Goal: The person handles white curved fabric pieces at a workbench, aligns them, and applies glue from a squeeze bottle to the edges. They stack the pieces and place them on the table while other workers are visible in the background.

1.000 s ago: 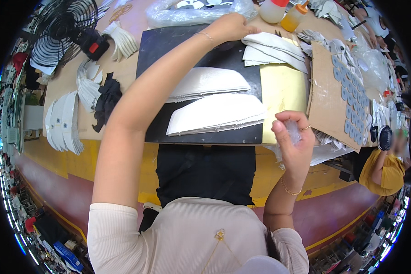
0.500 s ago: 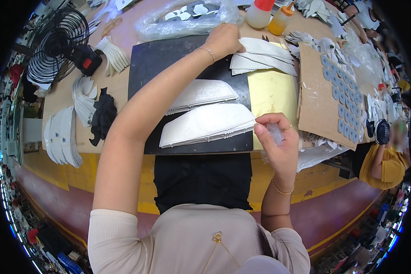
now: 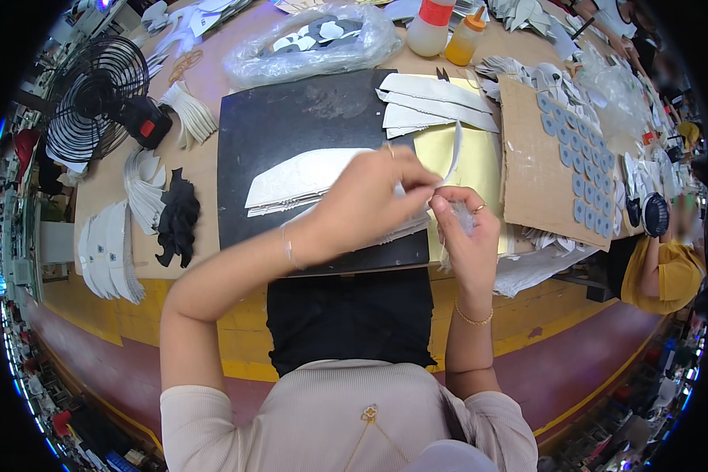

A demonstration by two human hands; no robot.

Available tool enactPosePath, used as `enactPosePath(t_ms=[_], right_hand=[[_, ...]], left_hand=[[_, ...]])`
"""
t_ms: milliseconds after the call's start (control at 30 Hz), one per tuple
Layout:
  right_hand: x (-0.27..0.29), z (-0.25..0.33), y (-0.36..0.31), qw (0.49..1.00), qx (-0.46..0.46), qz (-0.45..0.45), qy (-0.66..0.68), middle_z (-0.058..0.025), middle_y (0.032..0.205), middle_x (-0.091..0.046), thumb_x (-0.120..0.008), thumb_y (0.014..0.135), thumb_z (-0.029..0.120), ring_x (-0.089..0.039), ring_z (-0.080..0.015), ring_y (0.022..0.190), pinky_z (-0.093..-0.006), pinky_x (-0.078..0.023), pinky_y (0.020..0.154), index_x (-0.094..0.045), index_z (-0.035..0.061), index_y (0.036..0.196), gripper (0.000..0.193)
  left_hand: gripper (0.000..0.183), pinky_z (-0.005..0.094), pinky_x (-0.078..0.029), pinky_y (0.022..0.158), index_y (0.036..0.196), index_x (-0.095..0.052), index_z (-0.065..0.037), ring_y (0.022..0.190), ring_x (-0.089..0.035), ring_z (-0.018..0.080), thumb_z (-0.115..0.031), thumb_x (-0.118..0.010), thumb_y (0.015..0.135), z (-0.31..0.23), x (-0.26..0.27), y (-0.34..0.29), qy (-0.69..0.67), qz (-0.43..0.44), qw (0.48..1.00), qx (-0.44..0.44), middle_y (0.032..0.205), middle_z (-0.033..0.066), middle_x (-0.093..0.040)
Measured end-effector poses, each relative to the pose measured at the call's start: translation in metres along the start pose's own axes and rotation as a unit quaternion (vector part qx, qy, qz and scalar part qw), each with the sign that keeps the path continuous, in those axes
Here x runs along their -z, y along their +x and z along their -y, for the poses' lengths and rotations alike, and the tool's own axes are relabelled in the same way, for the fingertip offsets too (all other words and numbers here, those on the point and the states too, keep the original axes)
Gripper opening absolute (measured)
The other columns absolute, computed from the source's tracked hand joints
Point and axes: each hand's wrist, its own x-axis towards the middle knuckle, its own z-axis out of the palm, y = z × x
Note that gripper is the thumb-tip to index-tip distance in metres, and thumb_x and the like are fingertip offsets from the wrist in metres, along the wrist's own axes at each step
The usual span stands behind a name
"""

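Note:
My left hand (image 3: 381,193) reaches across the black mat (image 3: 271,106) and pinches a thin white curved piece (image 3: 455,149), seen almost edge-on. Close against it, my right hand (image 3: 473,240) has its thumb and forefinger at the piece's lower end. Crumpled clear plastic (image 3: 466,218) sits in that hand's curled fingers. Behind my left hand lies a stack of white curved pieces (image 3: 303,175); a second stack (image 3: 405,230) is mostly hidden beneath the hand and forearm. Farther back, more white pieces (image 3: 433,98) are fanned over a yellow sheet (image 3: 476,169).
On the left stand a black fan (image 3: 98,98), a black cloth (image 3: 178,216) and bundled white strips (image 3: 106,252). A plastic bag of cut pieces (image 3: 315,47) and two bottles (image 3: 447,35) are at the back. Cardboard with grey-blue patches (image 3: 535,173) lies right; a person in yellow (image 3: 669,267) is beyond.
My left hand has come back from the fanned pieces to my right hand, bringing a white piece. My right hand stays in nearly the same place, still with the plastic.

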Motion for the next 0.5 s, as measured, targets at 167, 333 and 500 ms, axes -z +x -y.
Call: enactPosePath(t_ms=[167, 333, 500], right_hand=[[0.000, -0.009, -0.007, 1.000, -0.018, 0.006, 0.004, 0.0053, 0.073, -0.060, -0.072, 0.092, 0.016, -0.045, -0.0013, 0.065, -0.0183, -0.035, 0.056, -0.067, -0.0002, 0.095, 0.017], [0.004, -0.008, -0.016, 0.997, -0.044, 0.017, 0.054, 0.0055, 0.072, -0.060, -0.072, 0.092, 0.015, -0.044, -0.0003, 0.060, -0.0179, -0.033, 0.051, -0.067, 0.0013, 0.092, 0.015], [0.005, -0.009, -0.018, 0.990, -0.072, 0.031, 0.118, 0.0054, 0.068, -0.058, -0.071, 0.092, 0.017, -0.046, 0.0001, 0.055, -0.0169, -0.033, 0.049, -0.065, 0.0033, 0.091, 0.015]], left_hand=[[0.027, 0.0328, -0.052, 0.070, 0.110, -0.071, -0.003, 0.081, -0.064, 0.0260, -0.003, -0.069, 0.083, -0.002, -0.019, -0.029, 0.111, -0.042, 0.989, -0.085, 0.094, 0.0130, -0.063], [0.030, 0.0342, -0.053, 0.070, 0.112, -0.070, -0.003, 0.080, -0.064, 0.0266, 0.000, -0.069, 0.082, 0.000, -0.030, -0.037, 0.140, -0.068, 0.981, -0.116, 0.094, 0.0129, -0.063], [0.032, 0.0330, -0.053, 0.071, 0.112, -0.070, -0.003, 0.082, -0.065, 0.0254, 0.002, -0.068, 0.081, -0.001, -0.037, -0.042, 0.113, -0.086, 0.984, -0.109, 0.095, 0.0124, -0.063]])
